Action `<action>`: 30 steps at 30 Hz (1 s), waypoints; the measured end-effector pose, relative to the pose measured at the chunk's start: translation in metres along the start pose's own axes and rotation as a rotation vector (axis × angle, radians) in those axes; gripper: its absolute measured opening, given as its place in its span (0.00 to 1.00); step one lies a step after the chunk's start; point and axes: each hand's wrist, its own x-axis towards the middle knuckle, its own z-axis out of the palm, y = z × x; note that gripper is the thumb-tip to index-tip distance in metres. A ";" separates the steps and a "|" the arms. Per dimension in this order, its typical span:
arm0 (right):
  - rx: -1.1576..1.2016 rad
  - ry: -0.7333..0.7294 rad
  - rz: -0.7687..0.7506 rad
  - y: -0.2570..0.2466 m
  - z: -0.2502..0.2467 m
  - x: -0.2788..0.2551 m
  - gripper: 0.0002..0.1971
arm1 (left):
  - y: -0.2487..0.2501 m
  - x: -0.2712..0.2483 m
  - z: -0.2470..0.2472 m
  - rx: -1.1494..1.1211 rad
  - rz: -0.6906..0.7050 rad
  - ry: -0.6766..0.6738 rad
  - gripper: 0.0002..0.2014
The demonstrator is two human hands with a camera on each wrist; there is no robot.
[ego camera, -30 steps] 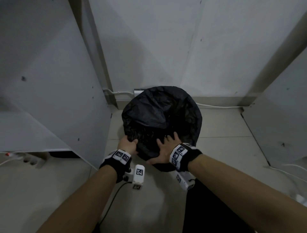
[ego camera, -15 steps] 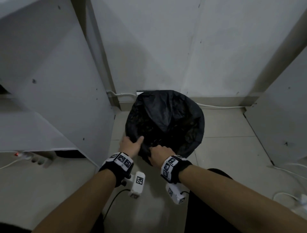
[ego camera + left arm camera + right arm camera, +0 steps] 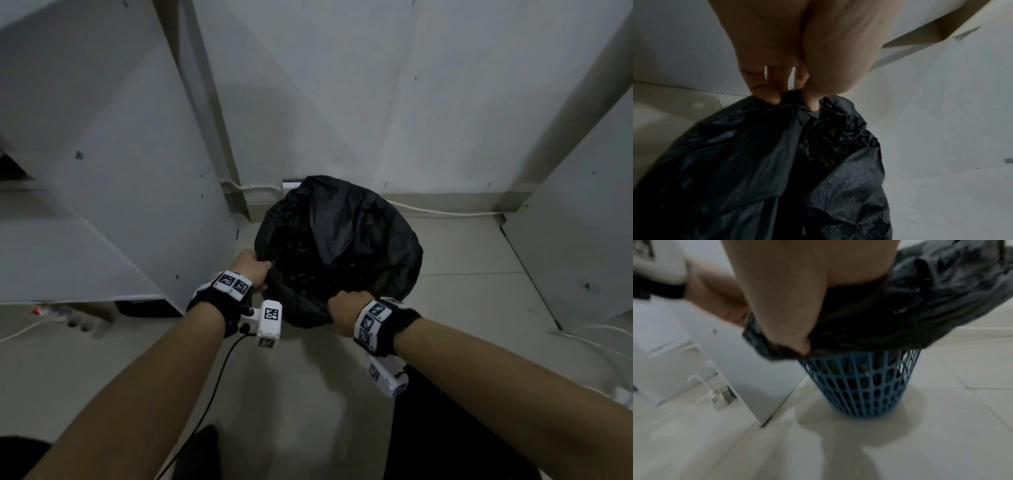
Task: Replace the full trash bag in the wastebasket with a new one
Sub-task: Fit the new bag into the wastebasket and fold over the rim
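Both hands, left hand (image 3: 251, 267) and right hand (image 3: 342, 313), pinch the thin, floppy trash bag (image 3: 337, 240) at its rim; it likely tears if yanked.

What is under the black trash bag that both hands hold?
A blue mesh wastebasket stands under the black trash bag, on the tiled floor. Its rim and inside are covered.

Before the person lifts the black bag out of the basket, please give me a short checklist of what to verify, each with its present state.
1. Left hand has a grip on the trash bag edge: ok.
2. Right hand grips the near edge: ok.
3. Bag edge is freed all around the wastebasket rim: cannot tell; far side hidden.
4. Wastebasket stands upright on the floor: ok.
5. Bag mouth is gathered closed: not ok.
6. New bag is ready nearby: cannot tell; none visible.
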 end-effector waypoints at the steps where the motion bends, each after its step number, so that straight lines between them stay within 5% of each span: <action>1: 0.030 0.027 0.001 -0.007 0.002 0.002 0.08 | -0.001 0.004 -0.004 0.016 0.036 0.024 0.08; 7: 0.191 0.202 0.006 -0.042 0.025 0.019 0.16 | -0.018 0.015 -0.015 0.021 0.242 0.084 0.23; 10: 0.268 0.267 0.060 -0.061 0.032 0.032 0.16 | -0.042 -0.003 0.004 0.285 0.181 0.244 0.37; 12: 0.302 0.261 0.055 -0.073 0.029 0.039 0.14 | -0.060 -0.013 0.021 0.259 0.156 0.199 0.44; 15: 0.286 0.231 0.070 -0.084 0.027 0.047 0.17 | -0.076 -0.011 0.034 0.051 0.162 0.215 0.38; 19: 0.052 0.306 0.005 -0.074 0.026 0.040 0.39 | -0.073 -0.001 0.025 -0.062 0.185 0.218 0.33; 22: -0.057 0.170 -0.125 -0.041 0.021 0.030 0.51 | -0.068 0.010 0.012 -0.008 0.227 0.149 0.32; 30: -0.104 0.000 -0.201 -0.040 0.061 0.034 0.47 | -0.046 0.032 -0.001 0.078 0.315 0.071 0.32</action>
